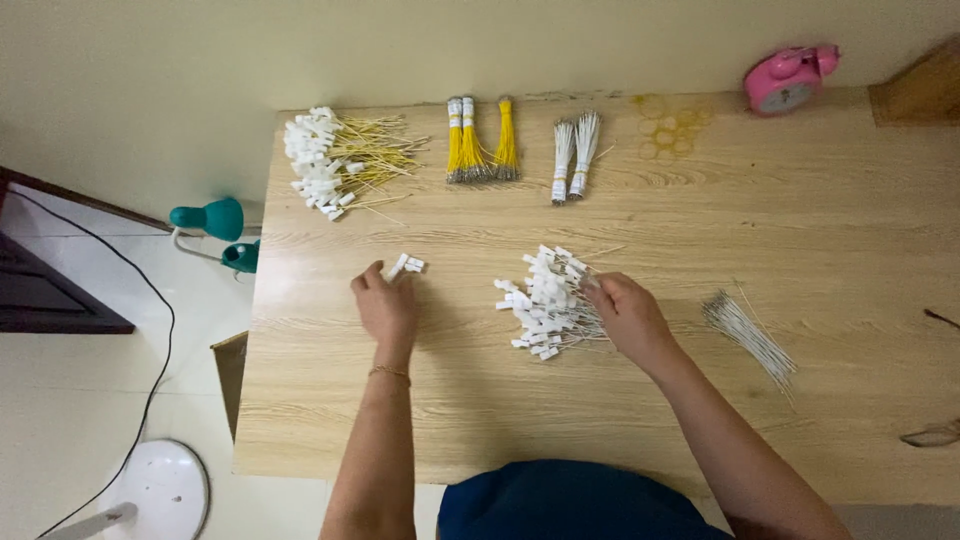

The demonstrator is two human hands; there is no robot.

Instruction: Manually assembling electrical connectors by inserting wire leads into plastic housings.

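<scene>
My left hand (386, 305) rests on the wooden table (480, 400), its fingertips on two small white connectors (406, 265). My right hand (627, 313) touches the right side of a heap of white-wire pieces with white connectors (543, 301); whether the fingers pinch one of them is not clear. A loose bunch of bare white wires (750, 335) lies to the right of that hand.
Along the far edge lie a pile of yellow wires with white connectors (335, 160), three bundles of yellow wire (480, 142) and two bundles of white wire (575, 155). A pink alarm clock (788, 78) stands at the back right. A teal lamp (215, 225) and a fan base (160, 490) sit left of the table.
</scene>
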